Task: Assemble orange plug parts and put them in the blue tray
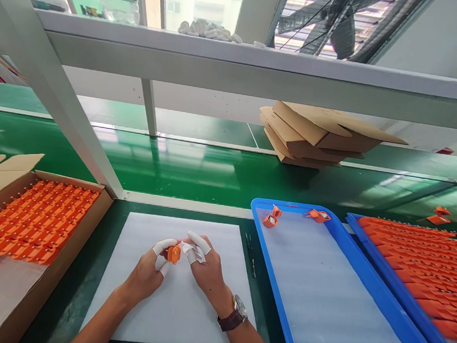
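Over a white sheet [140, 313], my left hand [145, 276] pinches a small orange plastic part [174, 254] between thumb and forefinger, both in white finger cots. Close beside the part, my right hand [207, 268] has its fingers closed on a crumpled white cloth [192, 254], which reaches toward the part's right side. White cots cover fingers of this hand too, and a watch [236, 313] is on its wrist. Whether the cloth touches the part I cannot tell. A thin dark pen-like tool [250, 253] lies just right of the sheet.
A cardboard box [75, 233] with rows of orange parts stands at left. To the right, a blue tray [277, 298] holds two orange parts; another blue tray [383, 276] is full of them. Flattened cartons [315, 136] lie beyond, behind a white frame [237, 68] and green belt [197, 166].
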Motion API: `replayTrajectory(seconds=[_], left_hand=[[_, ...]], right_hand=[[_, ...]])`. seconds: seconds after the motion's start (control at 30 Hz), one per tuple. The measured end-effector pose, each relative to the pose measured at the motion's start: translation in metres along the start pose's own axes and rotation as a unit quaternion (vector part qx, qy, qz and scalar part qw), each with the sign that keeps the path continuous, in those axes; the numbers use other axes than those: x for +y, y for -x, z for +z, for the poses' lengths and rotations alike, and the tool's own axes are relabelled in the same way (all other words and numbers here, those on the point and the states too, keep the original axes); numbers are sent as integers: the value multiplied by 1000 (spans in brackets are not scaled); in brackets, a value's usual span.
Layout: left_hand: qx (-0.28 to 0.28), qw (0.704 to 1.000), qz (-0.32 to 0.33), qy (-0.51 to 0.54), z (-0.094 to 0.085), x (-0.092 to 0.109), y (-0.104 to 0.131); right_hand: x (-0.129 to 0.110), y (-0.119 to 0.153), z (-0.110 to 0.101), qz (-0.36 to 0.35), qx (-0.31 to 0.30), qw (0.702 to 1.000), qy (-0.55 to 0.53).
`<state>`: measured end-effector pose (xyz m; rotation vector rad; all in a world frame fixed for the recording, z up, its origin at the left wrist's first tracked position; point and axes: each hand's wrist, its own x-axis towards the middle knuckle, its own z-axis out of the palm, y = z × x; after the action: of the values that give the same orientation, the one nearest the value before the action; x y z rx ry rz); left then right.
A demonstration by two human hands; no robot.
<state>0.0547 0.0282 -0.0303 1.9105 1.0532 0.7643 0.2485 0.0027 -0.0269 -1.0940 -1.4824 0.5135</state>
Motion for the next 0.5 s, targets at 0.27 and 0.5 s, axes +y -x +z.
replayTrajectory(seconds=[0.27, 0.5], left_hand=[[7, 999, 2, 47, -1, 1, -1], [101, 992, -13, 74, -2, -6, -4]], right_hand=[[-3, 2, 2, -2, -27, 999, -21], [-7, 7, 4, -44, -94, 995, -4]])
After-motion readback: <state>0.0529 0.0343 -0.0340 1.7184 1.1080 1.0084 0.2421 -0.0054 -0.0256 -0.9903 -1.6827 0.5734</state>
